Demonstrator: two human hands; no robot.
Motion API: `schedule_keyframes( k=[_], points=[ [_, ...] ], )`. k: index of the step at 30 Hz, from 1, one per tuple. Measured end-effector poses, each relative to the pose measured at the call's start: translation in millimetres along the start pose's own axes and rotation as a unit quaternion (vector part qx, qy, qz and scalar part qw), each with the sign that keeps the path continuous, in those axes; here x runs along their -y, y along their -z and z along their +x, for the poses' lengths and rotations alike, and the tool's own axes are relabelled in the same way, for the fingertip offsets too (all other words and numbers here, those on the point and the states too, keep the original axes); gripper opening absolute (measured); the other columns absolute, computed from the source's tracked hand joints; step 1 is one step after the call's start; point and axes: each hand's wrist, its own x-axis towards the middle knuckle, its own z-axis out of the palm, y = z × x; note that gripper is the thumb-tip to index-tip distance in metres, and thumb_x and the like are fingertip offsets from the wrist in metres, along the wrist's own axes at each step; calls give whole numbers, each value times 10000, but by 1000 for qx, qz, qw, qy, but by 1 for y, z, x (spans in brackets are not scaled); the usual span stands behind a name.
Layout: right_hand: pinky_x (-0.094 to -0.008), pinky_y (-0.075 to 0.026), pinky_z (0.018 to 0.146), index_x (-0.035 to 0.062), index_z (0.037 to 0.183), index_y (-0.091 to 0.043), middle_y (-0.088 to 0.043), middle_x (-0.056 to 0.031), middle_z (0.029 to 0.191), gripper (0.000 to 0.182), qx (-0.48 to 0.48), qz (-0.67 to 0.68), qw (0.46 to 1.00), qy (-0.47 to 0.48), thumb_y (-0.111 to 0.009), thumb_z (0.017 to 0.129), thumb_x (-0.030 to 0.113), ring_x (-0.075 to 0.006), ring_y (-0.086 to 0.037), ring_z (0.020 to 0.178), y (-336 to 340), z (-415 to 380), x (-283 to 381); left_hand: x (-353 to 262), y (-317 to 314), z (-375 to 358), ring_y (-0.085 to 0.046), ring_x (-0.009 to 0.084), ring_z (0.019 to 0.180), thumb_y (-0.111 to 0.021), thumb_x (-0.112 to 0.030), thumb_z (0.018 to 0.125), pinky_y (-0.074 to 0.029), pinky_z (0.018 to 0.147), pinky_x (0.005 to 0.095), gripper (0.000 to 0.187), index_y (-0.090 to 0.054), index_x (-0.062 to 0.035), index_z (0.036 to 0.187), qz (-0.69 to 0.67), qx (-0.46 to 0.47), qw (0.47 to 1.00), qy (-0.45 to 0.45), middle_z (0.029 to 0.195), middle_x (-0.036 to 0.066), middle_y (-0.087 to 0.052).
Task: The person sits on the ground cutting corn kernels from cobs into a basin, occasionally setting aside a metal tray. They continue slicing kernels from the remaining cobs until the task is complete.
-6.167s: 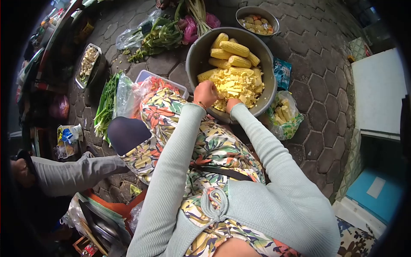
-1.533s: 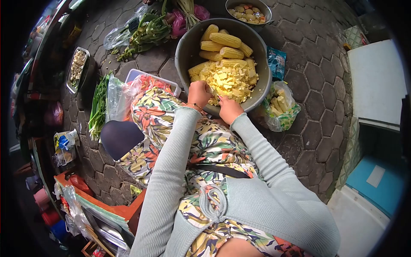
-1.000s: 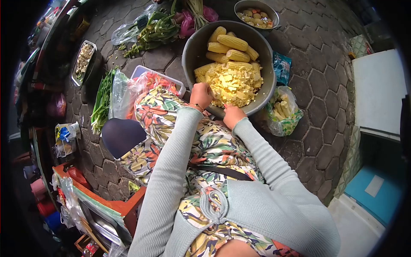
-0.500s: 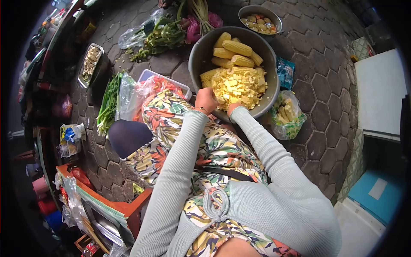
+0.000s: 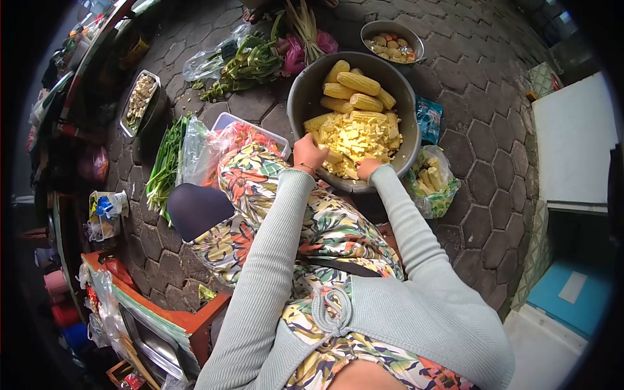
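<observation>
A big grey basin [image 5: 408, 155] holds several whole peeled corn cobs [image 5: 359, 83] at its far side and a heap of cut yellow kernels [image 5: 361, 135] nearer me. My left hand [image 5: 310, 154] is closed at the basin's near left rim, gripping a corn cob [image 5: 333, 157] that points into the basin. To its right, my right hand [image 5: 368, 168] is closed low over the kernels. It grips what looks like a small knife [image 5: 358, 164]; only a bit of red shows and the blade is mostly hidden.
Right of the basin lie a teal packet [image 5: 429, 120] and a plastic bag of stripped cobs [image 5: 431, 179]. A metal bowl of potatoes [image 5: 419, 51] stands behind. To the left are a tub with orange-red pieces [image 5: 283, 147], green onions [image 5: 170, 156] and a leafy bundle [image 5: 250, 65].
My right hand has shifted right and slightly down, away from my left hand, opening a gap where the cob shows. My left hand stays at the rim. The view has tilted slightly.
</observation>
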Motion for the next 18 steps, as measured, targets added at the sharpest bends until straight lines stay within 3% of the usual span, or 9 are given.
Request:
schedule_keyframes(
  k=[1, 3, 5, 7, 8, 13, 18],
  points=[
    [-389, -444, 732, 7, 915, -587, -585, -199, 918, 310, 3, 0, 1000, -3, -440, 781, 245, -318, -570, 852, -4, -6, -1, 1, -2, 1, -576, 326, 698, -701, -233, 554, -457, 639, 367, 307, -551, -6, 696, -11, 3, 1000, 24, 696, 178, -585],
    [-421, -444, 693, 0, 883, -564, -588, -210, 832, 284, -121, 70, 990, -4, -438, 813, 244, -350, -572, 781, -5, -28, 5, 3, -4, 2, -579, 322, 694, -717, -284, 561, -458, 630, 365, 351, -550, -3, 690, -7, 19, 999, 30, 693, 177, -586],
    [-419, -452, 710, 3, 851, -565, -589, -200, 853, 249, -140, 96, 985, -13, -465, 788, 223, -343, -574, 798, -5, -46, 24, 5, -8, 5, -576, 259, 605, -729, -296, 556, -452, 576, 337, 359, -516, -15, 622, 0, -6, 1000, 14, 612, 138, -568],
    [-433, -447, 708, 1, 918, -530, -588, -205, 846, 270, -184, 157, 970, -13, -453, 802, 231, -353, -571, 800, -17, -44, 34, 7, -11, 6, -583, 249, 583, -725, -313, 564, -458, 566, 332, 368, -511, -18, 609, 13, -6, 1000, 13, 587, 132, -565],
    [-432, -443, 724, -4, 968, -494, -588, -204, 864, 289, -139, 141, 979, -38, -438, 813, 233, -353, -567, 831, -20, -41, 38, 8, -13, 7, -591, 235, 557, -720, -311, 574, -467, 552, 320, 362, -520, -12, 612, 16, -3, 1000, 20, 579, 131, -571],
    [-411, -440, 766, 4, 978, -495, -583, -188, 934, 280, -100, 130, 985, -55, -416, 822, 223, -324, -555, 910, -32, -24, 47, 18, -21, 12, -603, 194, 481, -702, -292, 604, -486, 497, 283, 349, -548, 19, 638, -2, 15, 998, 54, 567, 130, -592],
    [-374, -435, 811, 31, 1022, -550, -567, -164, 1026, 306, -48, 37, 995, -81, -420, 805, 202, -287, -546, 966, -28, 2, 35, 4, -12, 7, -607, 190, 475, -684, -269, 617, -493, 488, 281, 346, -565, 49, 686, -27, 50, 995, 84, 595, 135, -604]
  ],
)
